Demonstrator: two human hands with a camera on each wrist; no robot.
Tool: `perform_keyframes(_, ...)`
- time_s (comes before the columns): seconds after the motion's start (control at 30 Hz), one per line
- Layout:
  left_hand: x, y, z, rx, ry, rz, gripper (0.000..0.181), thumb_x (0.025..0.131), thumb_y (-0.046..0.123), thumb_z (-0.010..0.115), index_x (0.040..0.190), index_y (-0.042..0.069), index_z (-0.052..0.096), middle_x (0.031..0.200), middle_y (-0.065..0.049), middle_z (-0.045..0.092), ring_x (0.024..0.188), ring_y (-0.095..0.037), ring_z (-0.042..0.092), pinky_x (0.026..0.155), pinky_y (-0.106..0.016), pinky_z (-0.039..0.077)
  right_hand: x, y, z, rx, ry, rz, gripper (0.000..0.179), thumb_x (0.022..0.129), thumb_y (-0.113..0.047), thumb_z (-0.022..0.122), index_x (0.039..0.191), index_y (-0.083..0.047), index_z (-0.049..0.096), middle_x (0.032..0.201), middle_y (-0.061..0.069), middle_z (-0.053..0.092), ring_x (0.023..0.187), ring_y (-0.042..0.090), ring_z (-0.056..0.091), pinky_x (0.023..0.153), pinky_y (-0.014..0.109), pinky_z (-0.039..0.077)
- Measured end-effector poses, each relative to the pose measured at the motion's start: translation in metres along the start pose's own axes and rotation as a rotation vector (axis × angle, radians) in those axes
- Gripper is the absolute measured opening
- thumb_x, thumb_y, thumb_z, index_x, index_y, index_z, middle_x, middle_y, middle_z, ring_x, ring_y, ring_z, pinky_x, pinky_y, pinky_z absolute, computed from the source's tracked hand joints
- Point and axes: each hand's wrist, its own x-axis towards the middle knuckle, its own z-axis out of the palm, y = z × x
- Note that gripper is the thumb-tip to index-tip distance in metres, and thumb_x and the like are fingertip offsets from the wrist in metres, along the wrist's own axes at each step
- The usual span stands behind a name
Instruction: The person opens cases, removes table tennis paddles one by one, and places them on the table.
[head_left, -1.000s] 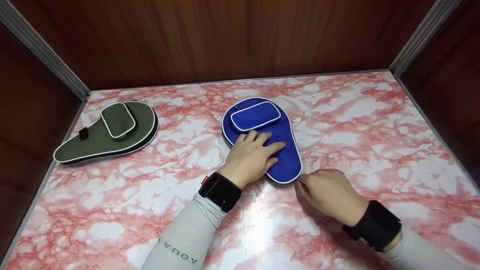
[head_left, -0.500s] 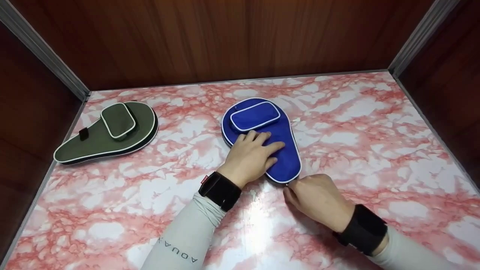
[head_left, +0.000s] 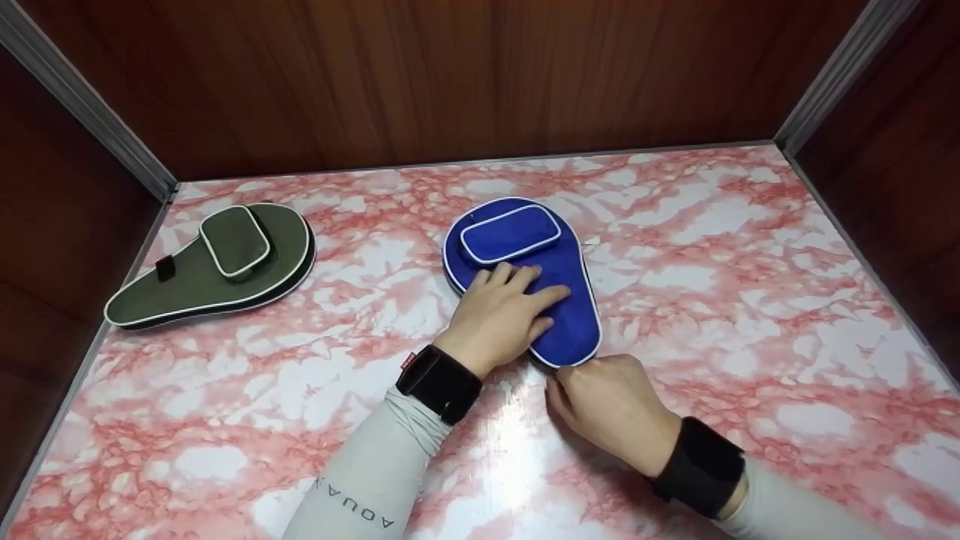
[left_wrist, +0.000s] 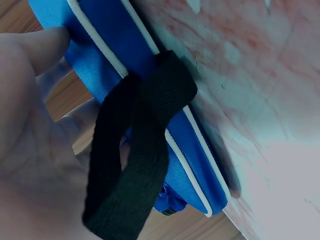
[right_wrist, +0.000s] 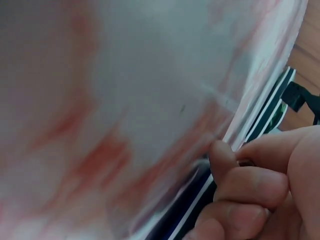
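A blue table tennis bat case (head_left: 576, 319) with white piping and a raised front pocket lies flat, its narrow end towards me. My left hand (head_left: 495, 315) rests on its face with fingers spread. A black strap loop (left_wrist: 145, 145) stands out from the case's side in the left wrist view. At the narrow end, the curled fingers of my right hand (head_left: 611, 405) pinch a zip pull (right_wrist: 245, 162) on the case's edge. That pull is mostly hidden by the thumb and forefinger.
An olive-green bat case (head_left: 195, 289) of the same shape lies at the left, with a small black strap. The pink-and-white marbled table (head_left: 750, 300) is bounded by dark wooden panels (head_left: 465, 82) at the back and both sides.
My right hand has moved left around the narrow end of the blue case, along its edge, still pinching. The left hand and both cases have stayed nearly in place.
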Motion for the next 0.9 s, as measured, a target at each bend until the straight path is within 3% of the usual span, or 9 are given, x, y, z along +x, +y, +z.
perform_keyframes(0.17, -0.002, 0.000, 0.000, -0.003, 0.019, 0.010, 0.048, 0.113, 0.043, 0.060, 0.161, 0.038, 0.059, 0.164, -0.009, 0.054, 0.143, -0.034, 0.052, 0.114, -0.052, 0.043, 0.005, -0.009, 0.004, -0.034, 0.019, 0.000, 0.036, 0.090, -0.020, 0.081, 0.063, -0.015, 0.058, 0.051, -0.002, 0.056, 0.042, 0.021, 0.054, 0.040, 0.040, 0.039)
perform_keyframes(0.47, -0.002, 0.000, 0.000, 0.005, 0.034, 0.018, 0.047, 0.113, 0.043, 0.061, 0.160, 0.037, 0.060, 0.163, -0.009, 0.055, 0.141, -0.034, 0.053, 0.112, -0.052, 0.044, 0.017, -0.021, 0.007, -0.123, -0.035, -0.001, 0.027, 0.077, -0.016, 0.088, 0.070, -0.014, 0.062, 0.055, 0.000, 0.058, 0.045, 0.020, 0.057, 0.040, 0.038, 0.043)
perform_keyframes(0.9, -0.002, 0.000, -0.001, -0.002, 0.028, 0.017, 0.046, 0.114, 0.042, 0.060, 0.159, 0.036, 0.061, 0.163, -0.009, 0.055, 0.142, -0.033, 0.053, 0.113, -0.052, 0.044, 0.022, -0.020, 0.012, -0.094, -0.014, -0.004, 0.033, 0.090, -0.021, 0.087, 0.070, -0.012, 0.064, 0.054, 0.001, 0.057, 0.045, 0.022, 0.057, 0.042, 0.040, 0.045)
